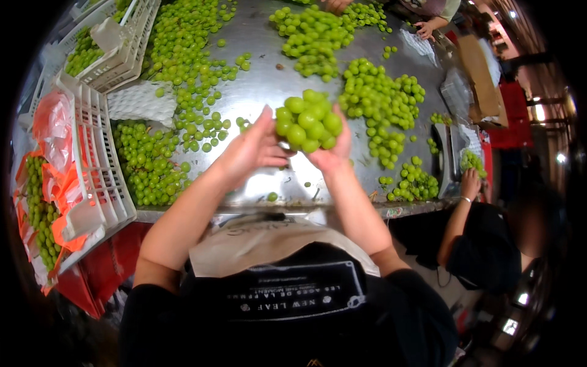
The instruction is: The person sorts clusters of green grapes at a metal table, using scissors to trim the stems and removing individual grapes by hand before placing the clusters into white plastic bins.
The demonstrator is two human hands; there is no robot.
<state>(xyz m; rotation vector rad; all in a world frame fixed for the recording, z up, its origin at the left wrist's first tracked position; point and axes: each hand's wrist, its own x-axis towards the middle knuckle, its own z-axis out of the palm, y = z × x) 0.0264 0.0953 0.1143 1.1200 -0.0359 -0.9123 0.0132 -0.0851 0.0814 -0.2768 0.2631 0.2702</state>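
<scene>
A bunch of large green grapes [309,122] is held above the metal table in front of me. My right hand [335,150] is closed around its right side and underside, with part of the fingers hidden behind the grapes. My left hand [252,150] is at the bunch's left side, thumb raised and fingers stretched toward its lower edge. Whether those fingertips bear any weight is hard to see. To the right lie more grape bunches [379,92], and beyond the held one spreads a further group of bunches [312,40].
Loose grapes [147,162] cover the table's left part beside white plastic crates [104,162]. White foam padding [143,103] lies among them. At right, a co-worker's hand [471,183] holds grapes near a tray. Other people's hands [425,30] show at the far edge.
</scene>
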